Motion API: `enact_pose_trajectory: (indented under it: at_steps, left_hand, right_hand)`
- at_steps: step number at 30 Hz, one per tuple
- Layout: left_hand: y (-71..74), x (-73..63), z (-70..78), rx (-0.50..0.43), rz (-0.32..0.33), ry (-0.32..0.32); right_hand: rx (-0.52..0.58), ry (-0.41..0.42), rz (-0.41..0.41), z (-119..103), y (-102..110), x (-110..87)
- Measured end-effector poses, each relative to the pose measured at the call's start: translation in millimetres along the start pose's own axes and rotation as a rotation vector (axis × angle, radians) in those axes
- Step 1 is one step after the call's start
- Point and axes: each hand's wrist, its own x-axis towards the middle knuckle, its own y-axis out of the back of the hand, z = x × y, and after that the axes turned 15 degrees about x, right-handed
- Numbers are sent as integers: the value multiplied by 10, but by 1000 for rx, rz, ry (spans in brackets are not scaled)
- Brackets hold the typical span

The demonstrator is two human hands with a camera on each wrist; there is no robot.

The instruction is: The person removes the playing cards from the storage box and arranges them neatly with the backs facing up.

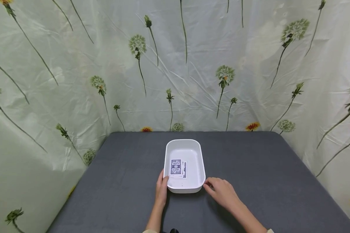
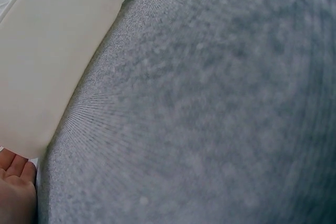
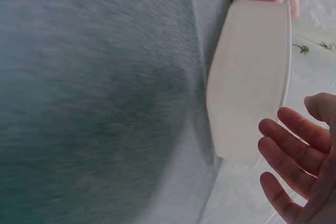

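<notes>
A white plastic tub (image 1: 193, 161) with rounded corners stands on the dark grey table. On its floor, toward the left side, lie several playing cards (image 1: 176, 167) with blue patterned backs, loosely stacked. My left hand (image 1: 162, 189) grips the tub's near left side, thumb over the rim; the left wrist view shows that hand's fingers (image 2: 17, 167) at the tub's outer wall. By the near right corner is my right hand (image 1: 221, 192), its fingers loosely bent and holding nothing. Whether these fingertips touch the wall, I cannot tell.
The grey cloth-covered table (image 1: 128, 161) extends around the tub. Behind it and at both sides hangs a pale curtain (image 1: 198, 97) printed with dandelions. A small black object (image 1: 174, 230) shows at the bottom edge between the forearms.
</notes>
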Motion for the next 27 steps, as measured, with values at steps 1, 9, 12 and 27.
enact_pose_trajectory:
  at_steps: [1, 9, 12, 27]
  left_hand:
    - [0, 1, 2, -1, 0, 1]
    - [10, 22, 7, 1, 8, 3]
    - [10, 36, -3, 1, 7, -2]
    - [-17, 25, -17, 22, 23, -18]
  right_hand:
    - [-5, 4, 6, -12, 0, 39]
    - [-8, 43, 1, -111, -6, 369]
    - [-15, 54, -39, -131, -64, 482]
    - [-169, 156, -343, -219, -393, 980]
